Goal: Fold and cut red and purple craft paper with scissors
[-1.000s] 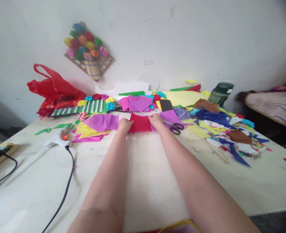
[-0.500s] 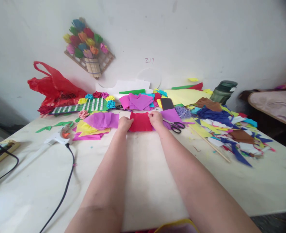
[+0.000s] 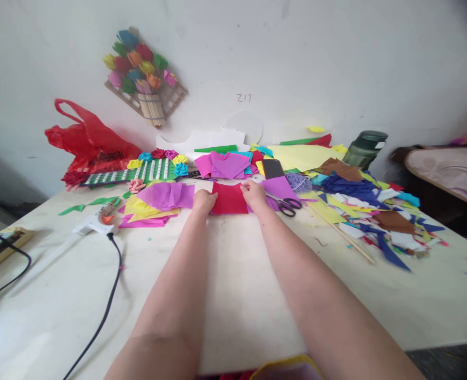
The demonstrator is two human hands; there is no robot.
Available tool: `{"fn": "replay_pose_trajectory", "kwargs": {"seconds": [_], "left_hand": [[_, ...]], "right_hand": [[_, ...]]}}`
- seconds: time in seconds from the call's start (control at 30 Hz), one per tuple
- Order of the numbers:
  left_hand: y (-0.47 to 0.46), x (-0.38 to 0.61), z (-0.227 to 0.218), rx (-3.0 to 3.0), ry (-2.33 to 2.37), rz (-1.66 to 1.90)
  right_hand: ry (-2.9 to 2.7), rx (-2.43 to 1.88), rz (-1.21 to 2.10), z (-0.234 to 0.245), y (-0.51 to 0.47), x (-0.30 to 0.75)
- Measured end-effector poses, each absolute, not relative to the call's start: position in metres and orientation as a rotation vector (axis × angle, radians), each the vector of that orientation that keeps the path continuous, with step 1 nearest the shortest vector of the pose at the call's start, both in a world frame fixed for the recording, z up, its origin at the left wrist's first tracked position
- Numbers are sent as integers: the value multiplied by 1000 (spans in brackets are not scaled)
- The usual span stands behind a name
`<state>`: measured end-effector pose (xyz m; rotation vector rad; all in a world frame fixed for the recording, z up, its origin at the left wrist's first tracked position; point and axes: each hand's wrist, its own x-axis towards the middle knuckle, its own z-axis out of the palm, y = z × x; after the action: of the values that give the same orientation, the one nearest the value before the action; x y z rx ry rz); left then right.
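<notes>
A red square of crepe paper (image 3: 229, 199) lies between my hands at the middle of the table. On its left edge, my left hand (image 3: 205, 201) is closed with thumb and fingers together. My right hand (image 3: 254, 194) pinches its upper right corner. Purple paper (image 3: 278, 191) sticks out beyond my right hand, and black-handled scissors (image 3: 289, 206) rest partly on it. To the left of my left hand is a stack of purple sheets (image 3: 166, 196) over yellow and pink ones. Pink and purple pieces (image 3: 227, 165) are piled just behind the red paper.
A glue gun (image 3: 96, 221) with a black cord lies at left, near a power strip (image 3: 6, 248). Paper scraps (image 3: 388, 211), a wooden stick (image 3: 352, 243) and a green bottle (image 3: 365, 149) are at right. A phone (image 3: 273, 169) and a red plastic bag (image 3: 89, 140) sit toward the wall.
My right hand has shifted very slightly left along the top edge of the red paper. Otherwise the two frames look almost the same.
</notes>
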<state>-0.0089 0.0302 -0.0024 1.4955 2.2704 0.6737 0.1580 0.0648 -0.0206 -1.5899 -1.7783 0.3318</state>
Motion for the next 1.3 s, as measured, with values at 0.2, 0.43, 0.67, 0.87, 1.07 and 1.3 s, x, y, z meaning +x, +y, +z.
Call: {"fn": "replay_pose_trajectory", "kwargs": {"seconds": [0.2, 0.43, 0.67, 0.87, 1.07, 1.3], "left_hand": [[32, -11, -3, 1457, 2257, 662], [34, -11, -4, 1497, 2265, 632], [33, -10, -1, 1474, 2279, 600], [34, -9, 0, 1460, 2317, 575], [34, -9, 0, 1448, 2330, 584], [35, -10, -2, 1449, 2333, 594]], "right_hand": [[-1811, -1533, 394, -21, 63, 159], [-1809, -1507, 388, -32, 73, 159], [-1818, -1541, 345, -32, 72, 157], [-1841, -1554, 309, -30, 68, 156], [-1868, -1579, 278, -27, 65, 156], [-1874, -1575, 264, -25, 64, 157]]}}
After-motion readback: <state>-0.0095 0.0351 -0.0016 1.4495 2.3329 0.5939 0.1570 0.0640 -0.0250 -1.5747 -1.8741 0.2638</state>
